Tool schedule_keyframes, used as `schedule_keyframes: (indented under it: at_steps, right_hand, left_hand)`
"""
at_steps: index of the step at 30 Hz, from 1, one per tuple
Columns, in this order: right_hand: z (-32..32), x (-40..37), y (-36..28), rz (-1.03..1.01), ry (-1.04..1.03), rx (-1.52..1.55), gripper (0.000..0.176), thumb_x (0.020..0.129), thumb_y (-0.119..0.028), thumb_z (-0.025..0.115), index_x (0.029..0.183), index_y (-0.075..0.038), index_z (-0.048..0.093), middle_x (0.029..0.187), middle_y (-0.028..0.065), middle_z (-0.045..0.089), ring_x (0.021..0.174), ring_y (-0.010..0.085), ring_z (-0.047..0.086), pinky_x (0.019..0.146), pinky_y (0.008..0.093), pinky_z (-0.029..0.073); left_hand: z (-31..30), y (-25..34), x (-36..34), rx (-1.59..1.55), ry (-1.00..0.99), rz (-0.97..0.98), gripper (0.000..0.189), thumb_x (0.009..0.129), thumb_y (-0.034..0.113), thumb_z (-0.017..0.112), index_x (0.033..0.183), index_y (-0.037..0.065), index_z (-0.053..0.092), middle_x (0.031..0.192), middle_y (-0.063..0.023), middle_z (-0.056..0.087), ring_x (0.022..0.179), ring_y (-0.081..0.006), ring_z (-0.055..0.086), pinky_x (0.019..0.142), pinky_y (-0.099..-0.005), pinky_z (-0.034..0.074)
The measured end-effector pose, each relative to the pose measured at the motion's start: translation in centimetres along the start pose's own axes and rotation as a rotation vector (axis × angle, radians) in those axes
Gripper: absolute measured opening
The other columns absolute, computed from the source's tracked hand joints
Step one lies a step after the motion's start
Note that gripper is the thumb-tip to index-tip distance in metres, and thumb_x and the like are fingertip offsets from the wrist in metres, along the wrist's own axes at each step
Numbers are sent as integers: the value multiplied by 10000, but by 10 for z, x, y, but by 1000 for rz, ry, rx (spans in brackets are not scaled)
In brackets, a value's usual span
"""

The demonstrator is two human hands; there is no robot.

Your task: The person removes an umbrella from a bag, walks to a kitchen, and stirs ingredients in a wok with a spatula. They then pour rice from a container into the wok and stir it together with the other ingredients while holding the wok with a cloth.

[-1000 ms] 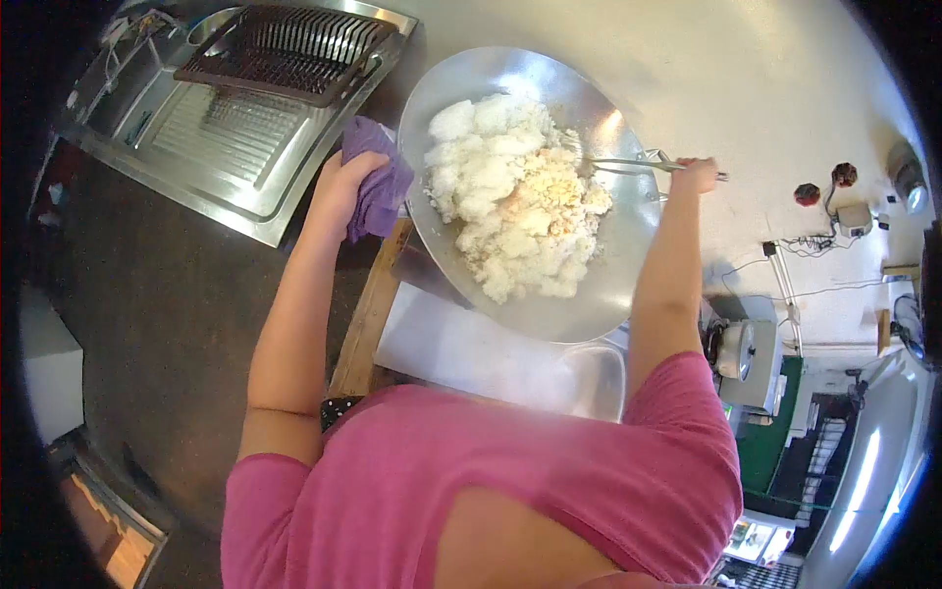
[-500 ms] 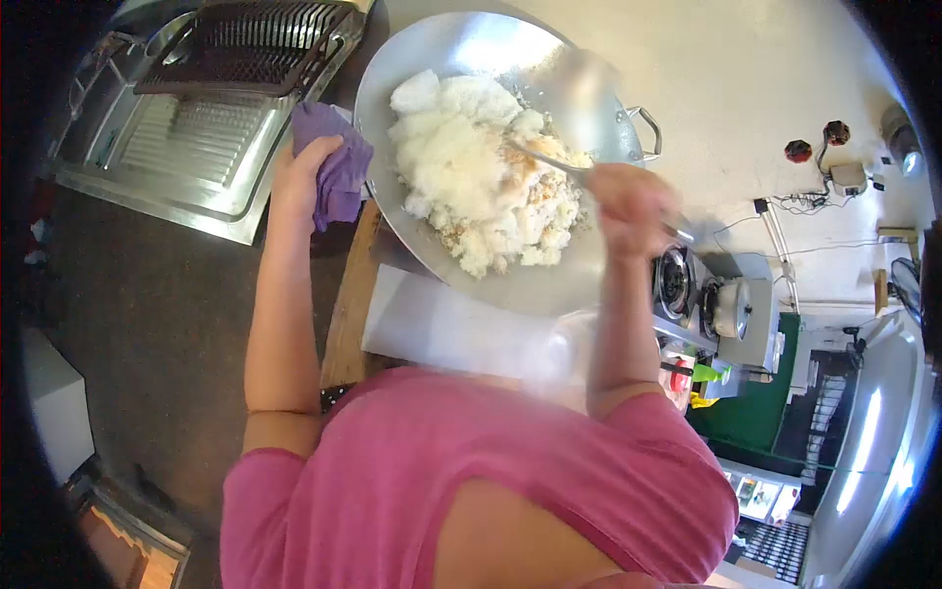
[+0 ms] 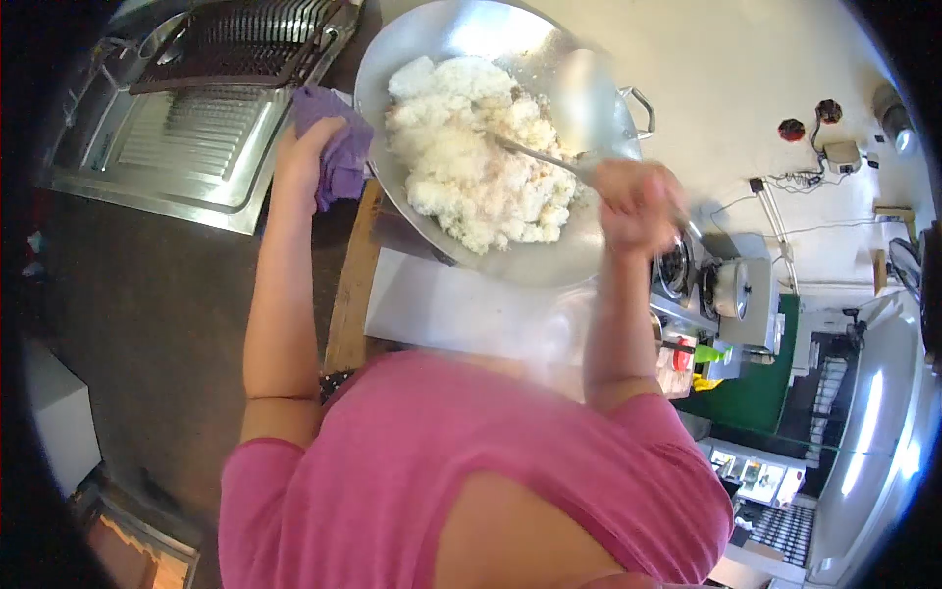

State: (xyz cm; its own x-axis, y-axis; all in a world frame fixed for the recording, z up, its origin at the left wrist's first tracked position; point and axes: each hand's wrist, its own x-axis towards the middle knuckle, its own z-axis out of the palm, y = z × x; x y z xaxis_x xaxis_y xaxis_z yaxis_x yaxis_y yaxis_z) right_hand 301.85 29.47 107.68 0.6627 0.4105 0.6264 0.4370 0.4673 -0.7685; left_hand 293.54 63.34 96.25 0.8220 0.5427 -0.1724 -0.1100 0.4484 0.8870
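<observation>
A wide metal wok [image 3: 471,34] holds a heap of white rice [image 3: 491,187] with some brownish patches in it. My right hand [image 3: 638,201], closed and a little blurred, grips a long-handled metal cooking utensil [image 3: 540,154]. The utensil's far end is buried in the rice, so its head is hidden. At the wok's left rim, my left hand [image 3: 306,157] is closed around a folded purple cloth [image 3: 345,157]. The cloth covers the part of the rim it touches, and any handle there is out of sight. A bare loop handle [image 3: 643,113] sticks out on the wok's right side.
To the left is a steel sink with a ribbed drainboard [image 3: 186,147] and a dark dish rack [image 3: 240,44]. A white panel [image 3: 442,304] lies between the wok and my body. On the right stand a stove [image 3: 674,270] and a lidded pot [image 3: 731,288].
The utensil's buried end has shifted left and slightly up in the rice, and the heap looks turned over. My left hand stays on the cloth at the rim. The view has tilted slightly.
</observation>
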Motion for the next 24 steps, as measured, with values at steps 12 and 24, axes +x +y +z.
schedule_keyframes:
  at_steps: [12,24]
  right_hand:
    - [-1,18,-58,-91,903,-518,332,954,-224,479,650,-148,367,554,-15,330,486,131,315,544,315,345]
    - [-213,47,59,153,1243,-275,321,921,-267,499,679,-137,332,562,15,306,488,183,373,502,356,329]
  left_hand:
    - [-2,-2,2,48,4,63,380,779,214,693,1047,-40,606,948,-113,663,822,-194,647,744,-318,508]
    - [-4,6,0,99,-65,-37,339,776,201,667,1012,-36,609,875,-91,656,761,-176,641,691,-305,510]
